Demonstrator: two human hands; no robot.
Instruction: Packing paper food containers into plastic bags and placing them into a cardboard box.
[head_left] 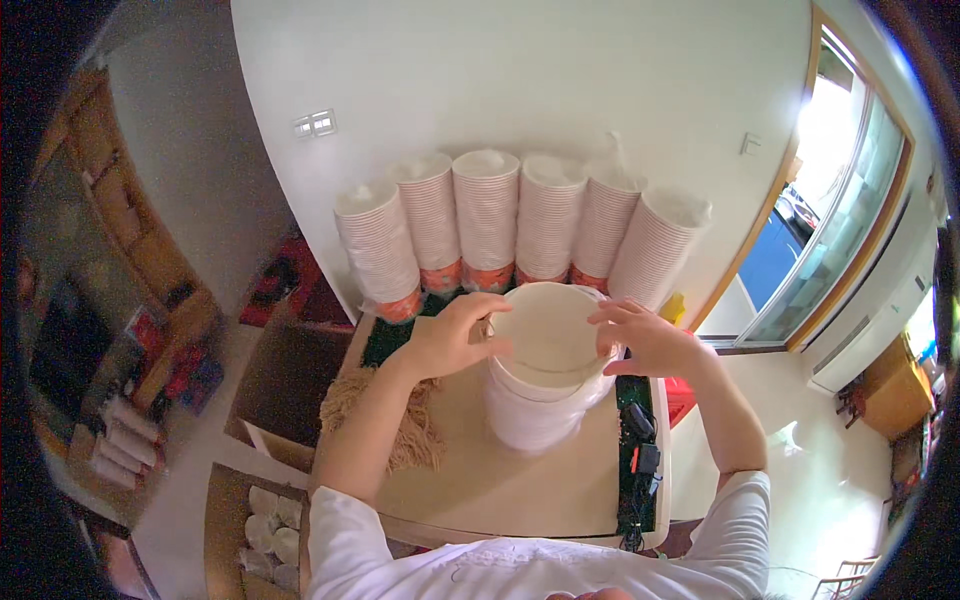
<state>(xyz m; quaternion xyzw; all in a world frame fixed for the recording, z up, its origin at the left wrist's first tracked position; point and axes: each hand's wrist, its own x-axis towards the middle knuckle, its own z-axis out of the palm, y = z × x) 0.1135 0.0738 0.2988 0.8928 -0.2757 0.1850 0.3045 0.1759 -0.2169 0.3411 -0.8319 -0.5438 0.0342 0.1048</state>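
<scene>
In front of me on the table stands a wrapped stack of white paper bowls (545, 415), its round open top facing up toward me. My left hand (462, 335) is at the left of the rim, fingers curled over it and thumb below. At the right of the rim is my right hand (640, 338), its fingers bent over the edge. A thin line runs round inside the opening; I cannot make out what it is. Behind stand several tall wrapped stacks of white paper bowls (487, 215) with orange-patterned lower ends, set in an arc against the wall.
A bundle of tan strings (400, 420) lies on the table (500, 500) at the left. Black devices with a cord (645, 460) rest on a dark green strip along the right edge. Down at the left is an open cardboard box (225, 520) holding several white stacks.
</scene>
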